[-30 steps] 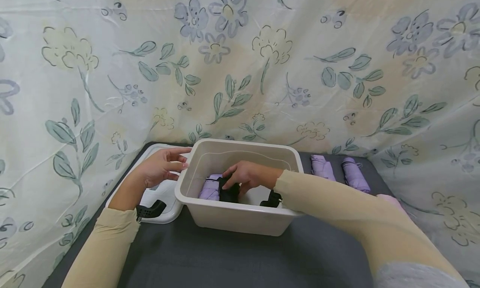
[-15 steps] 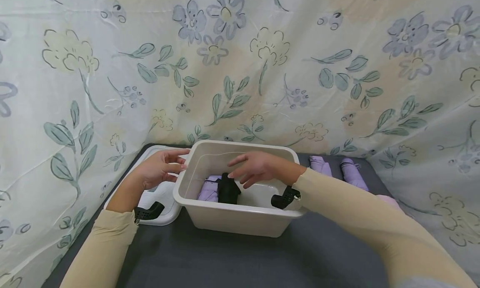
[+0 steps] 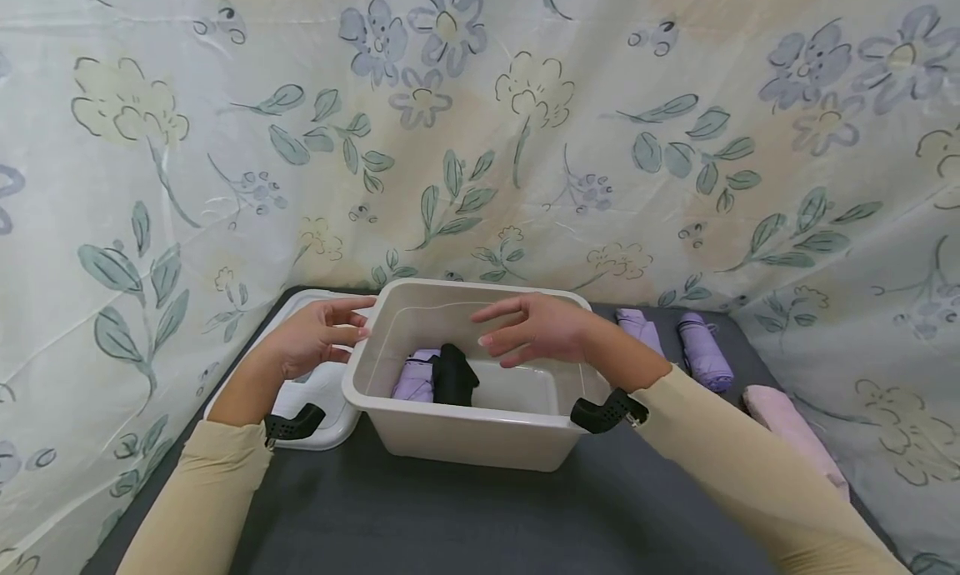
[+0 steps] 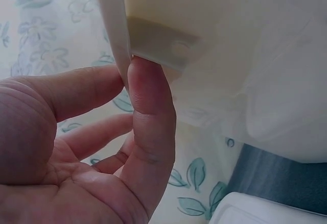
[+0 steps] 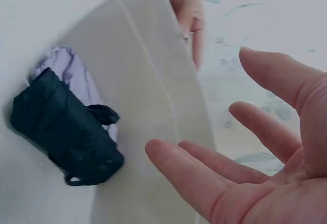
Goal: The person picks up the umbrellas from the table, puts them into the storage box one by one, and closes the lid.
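My left hand (image 3: 311, 337) pinches the left rim of a cream plastic bin (image 3: 480, 437); the left wrist view shows thumb and a finger on either side of the edge. Inside the bin, toward its left end, a black folded umbrella (image 3: 452, 377) lies against a lavender folded umbrella (image 3: 415, 379). A small loop sticks out from one end of the black umbrella (image 5: 66, 127) in the right wrist view. Over the right half of the bin hovers my right hand (image 3: 543, 329), fingers spread and holding nothing. The black umbrella partly hides the lavender one.
A white lid (image 3: 333, 425) lies on the dark grey surface left of the bin. To the right are a lavender roll (image 3: 705, 354), another lavender roll (image 3: 640, 329) and a pink roll (image 3: 795, 433). A floral curtain (image 3: 465, 158) hangs behind.
My right hand has let go of the black umbrella, lifted, and moved to the right. The umbrella stays beside the lavender one. My left hand keeps its place on the rim.
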A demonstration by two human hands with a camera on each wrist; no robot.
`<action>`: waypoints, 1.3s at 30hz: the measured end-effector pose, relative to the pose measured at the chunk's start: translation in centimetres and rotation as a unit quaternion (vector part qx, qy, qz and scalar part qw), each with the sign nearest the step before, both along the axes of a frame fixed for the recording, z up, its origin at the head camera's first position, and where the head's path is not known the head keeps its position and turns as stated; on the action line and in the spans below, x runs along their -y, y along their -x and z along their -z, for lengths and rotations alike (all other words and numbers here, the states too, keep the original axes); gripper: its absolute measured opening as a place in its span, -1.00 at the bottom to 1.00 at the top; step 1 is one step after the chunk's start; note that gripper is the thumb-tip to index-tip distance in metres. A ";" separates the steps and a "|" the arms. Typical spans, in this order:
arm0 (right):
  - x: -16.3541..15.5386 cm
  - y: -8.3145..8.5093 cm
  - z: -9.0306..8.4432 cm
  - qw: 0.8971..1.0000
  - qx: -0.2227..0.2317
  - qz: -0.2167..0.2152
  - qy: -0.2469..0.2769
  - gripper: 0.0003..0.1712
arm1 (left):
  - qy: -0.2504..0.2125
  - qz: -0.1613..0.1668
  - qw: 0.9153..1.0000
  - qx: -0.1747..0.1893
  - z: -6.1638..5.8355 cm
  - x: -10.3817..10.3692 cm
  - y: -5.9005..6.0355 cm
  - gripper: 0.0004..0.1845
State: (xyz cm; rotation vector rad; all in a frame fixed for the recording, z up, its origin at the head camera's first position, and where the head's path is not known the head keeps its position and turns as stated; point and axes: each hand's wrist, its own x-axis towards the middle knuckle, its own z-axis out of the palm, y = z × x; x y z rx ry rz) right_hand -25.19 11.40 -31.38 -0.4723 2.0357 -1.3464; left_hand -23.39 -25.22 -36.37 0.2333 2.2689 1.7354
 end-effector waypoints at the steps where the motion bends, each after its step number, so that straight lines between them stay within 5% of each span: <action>1: -0.4 -0.2 0.0 1.000 -0.003 0.005 0.013 -0.41 | 0.000 -0.001 1.000 0.000 0.0 0.0 0.0 -0.23; 14: -5.5 -2.2 0.6 0.981 -0.069 0.076 0.164 -0.32 | -0.006 -0.005 1.000 -0.005 0.2 0.3 0.0 -0.26; 26: -11.5 -3.1 2.4 0.939 -0.163 0.154 0.262 -0.57 | -0.003 -0.008 1.000 -0.005 0.2 0.2 0.0 -0.27; 34: -15.3 -3.2 4.6 0.919 -0.160 0.158 0.322 -0.57 | -0.005 -0.008 1.000 -0.007 -0.1 0.1 0.1 -0.28; 39: -17.7 -3.3 6.4 0.904 -0.176 0.219 0.322 -0.55 | -0.010 -0.007 1.000 -0.001 -0.1 -0.2 0.2 -0.29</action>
